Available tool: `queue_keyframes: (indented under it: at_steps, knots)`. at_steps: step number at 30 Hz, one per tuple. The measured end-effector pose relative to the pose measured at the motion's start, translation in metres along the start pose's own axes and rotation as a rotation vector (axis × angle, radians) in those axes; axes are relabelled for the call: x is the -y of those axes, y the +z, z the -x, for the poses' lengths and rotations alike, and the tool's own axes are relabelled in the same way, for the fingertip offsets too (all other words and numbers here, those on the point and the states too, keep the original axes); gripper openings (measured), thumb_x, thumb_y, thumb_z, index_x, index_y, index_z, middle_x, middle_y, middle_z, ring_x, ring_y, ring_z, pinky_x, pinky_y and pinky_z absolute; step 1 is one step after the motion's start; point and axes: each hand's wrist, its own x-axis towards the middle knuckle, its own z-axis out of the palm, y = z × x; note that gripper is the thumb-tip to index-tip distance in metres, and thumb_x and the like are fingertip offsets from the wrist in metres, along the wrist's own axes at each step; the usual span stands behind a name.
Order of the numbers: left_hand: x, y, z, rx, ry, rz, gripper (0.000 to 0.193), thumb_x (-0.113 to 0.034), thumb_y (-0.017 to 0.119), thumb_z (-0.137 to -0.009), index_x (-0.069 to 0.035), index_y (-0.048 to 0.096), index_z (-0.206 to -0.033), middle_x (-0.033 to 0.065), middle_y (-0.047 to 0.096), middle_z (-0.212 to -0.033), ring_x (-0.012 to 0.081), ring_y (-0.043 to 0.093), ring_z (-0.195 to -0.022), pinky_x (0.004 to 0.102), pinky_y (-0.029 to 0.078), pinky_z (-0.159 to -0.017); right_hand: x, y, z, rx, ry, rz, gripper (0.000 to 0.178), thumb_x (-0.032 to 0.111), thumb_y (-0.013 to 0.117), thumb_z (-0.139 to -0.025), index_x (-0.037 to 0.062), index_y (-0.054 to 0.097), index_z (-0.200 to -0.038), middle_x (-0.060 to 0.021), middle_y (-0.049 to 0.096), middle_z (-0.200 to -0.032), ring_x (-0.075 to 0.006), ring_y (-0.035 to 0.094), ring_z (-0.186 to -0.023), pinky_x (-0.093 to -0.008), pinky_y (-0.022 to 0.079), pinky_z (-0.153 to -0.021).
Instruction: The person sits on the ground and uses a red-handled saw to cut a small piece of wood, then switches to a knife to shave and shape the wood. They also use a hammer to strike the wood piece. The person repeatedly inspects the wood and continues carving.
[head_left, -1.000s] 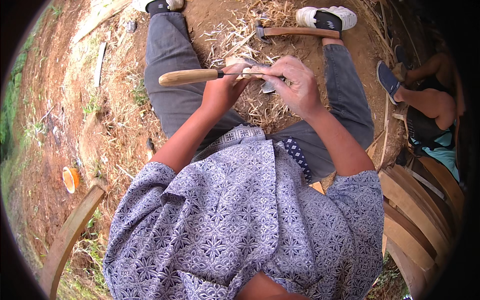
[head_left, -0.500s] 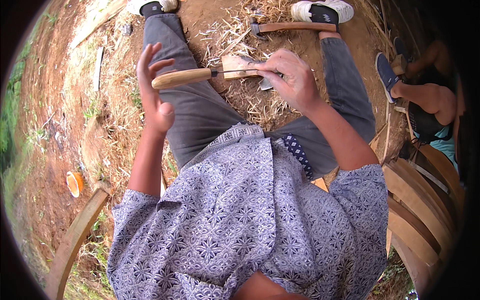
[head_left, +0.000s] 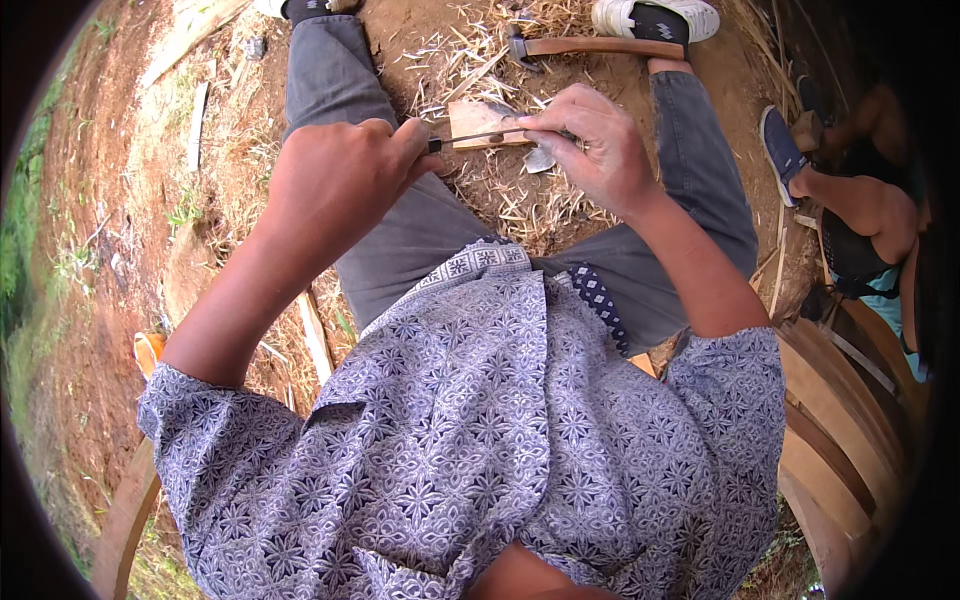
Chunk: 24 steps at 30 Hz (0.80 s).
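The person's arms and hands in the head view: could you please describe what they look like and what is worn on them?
Both forearms are bare, without gloves, watch or rings that I can see on the left hand or right hand. Short sleeves of a blue-grey shirt with a white geometric flower print end above the elbows.

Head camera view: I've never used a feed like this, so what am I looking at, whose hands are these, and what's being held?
This is one wide fisheye camera worn on a person's head, looking down, so edges bend. The patterned shirt and grey trousers belong to the wearer, who is seated over bare dirt strewn with shavings. The left hand is closed around a knife handle, mostly hidden inside the fist. The right hand pinches the thin blade near its far end. Under the blade lies a small wooden block. A hammer-like tool lies by the right shoe. At the right edge sits another person.
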Motion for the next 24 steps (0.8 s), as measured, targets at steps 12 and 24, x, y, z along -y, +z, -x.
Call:
queue_keyframes:
  at_steps: [12, 24]
  knots:
    - [0.005, -0.001, -0.003, 0.031, 0.03, 0.032, 0.027, -0.042, 0.062, -0.099, -0.016, 0.054, -0.096, 0.0011, 0.054, -0.066, 0.0201, 0.06, -0.052, 0.0376, 0.044, -0.044, -0.104, -0.025, -0.018, -0.129, 0.254, 0.159, 0.031, 0.03, 0.066, -0.099, 0.0095, 0.075, -0.12, -0.0118, 0.072, -0.112, -0.0281, 0.067, -0.104, -0.0373, 0.051, -0.095]
    - [0.01, 0.002, 0.005, 0.005, 0.048, 0.113, 0.027, -0.041, 0.063, -0.099, -0.015, 0.055, -0.098, 0.0018, 0.055, -0.068, 0.0214, 0.062, -0.054, 0.0375, 0.045, -0.046, -0.219, -0.015, -0.082, 0.406, 0.438, 1.057, 0.052, 0.061, 0.066, -0.087, 0.029, 0.072, -0.128, -0.0057, 0.07, -0.129, -0.0267, 0.061, -0.126, -0.0596, 0.038, -0.103]
